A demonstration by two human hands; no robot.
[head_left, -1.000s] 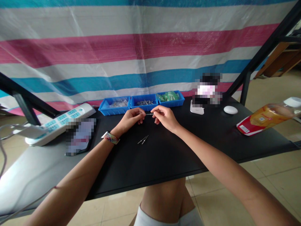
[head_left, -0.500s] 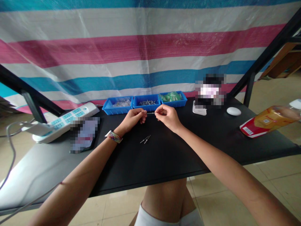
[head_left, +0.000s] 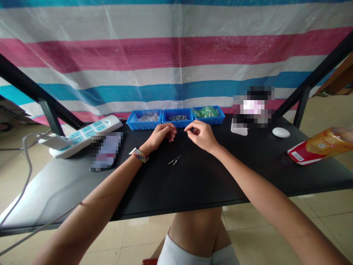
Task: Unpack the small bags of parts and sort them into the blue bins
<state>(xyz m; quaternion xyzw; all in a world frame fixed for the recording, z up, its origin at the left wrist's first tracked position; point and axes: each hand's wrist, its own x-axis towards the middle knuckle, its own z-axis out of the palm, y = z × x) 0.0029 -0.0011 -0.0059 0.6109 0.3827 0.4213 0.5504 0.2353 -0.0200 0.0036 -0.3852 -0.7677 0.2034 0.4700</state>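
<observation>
My left hand (head_left: 163, 134) is closed, fingers curled in front of the blue bins. What it holds, if anything, is hidden by the fingers. Just to its right, my right hand (head_left: 202, 134) has its thumb and fingers loosely curved, with a dark gap between them and nothing visible in it. The hands are a short way apart. Nearer the front edge, two thin silver blind rivets (head_left: 174, 160) lie side by side on the black table (head_left: 165, 191). More silver rivets (head_left: 178, 118) fill the middle blue bin (head_left: 183, 124), right behind the hands.
The left blue bin (head_left: 145, 126) holds clear plastic bags, the right one (head_left: 217, 120) green packets. On the left are a power strip (head_left: 82, 136) and a blurred phone (head_left: 107, 151). A white case (head_left: 239, 129), a white oval object (head_left: 281, 132) and a drink bottle (head_left: 317, 147) stand right.
A thin rivet stretched between my two hands before and no longer shows. My right hand has loosened its pinch and drawn slightly away from the left. The camera view has shifted a little.
</observation>
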